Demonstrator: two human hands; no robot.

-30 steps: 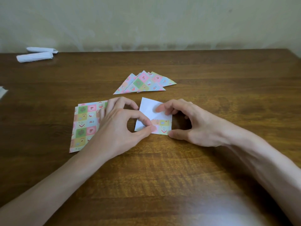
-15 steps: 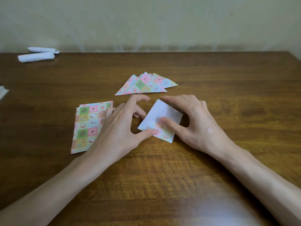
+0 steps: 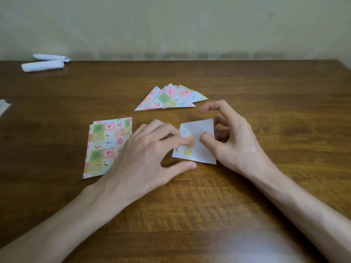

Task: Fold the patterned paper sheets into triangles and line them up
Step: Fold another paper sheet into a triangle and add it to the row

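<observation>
- Table (image 3: 266, 82): brown wood. It bore all the paper directly, and no box, tray or other container was in view.
- Left hand (image 3: 144, 160): just right of the stack of unfolded sheets (image 3: 106, 147), covering its near right corner. Bent fingertips pressed the patterned flap of the sheet in work (image 3: 199, 154), with the thumb spread wide at that sheet's near edge and nothing gripped.
- Right hand (image 3: 233, 141): farther right of the stack. The thumb lay on the sheet's white face and curled fingers sat behind its far edge, pinching it; the forefinger was lifted free.
- Stack of unfolded sheets: patterned side up, slightly offset and flat. The count could not be told. Much folding was judged to remain.
- Folded triangles (image 3: 171, 99): several, behind and right of the stack, overlapped in a loose fan rather than a tidy line. Lining-up was judged unfinished.
- Sheet in work: right of the stack, between the hands, white side up with one corner turned over. The fold was judged barely begun.
- White rolls (image 3: 43, 65): two, far behind and left of the stack, with no apparent part in the task.
</observation>
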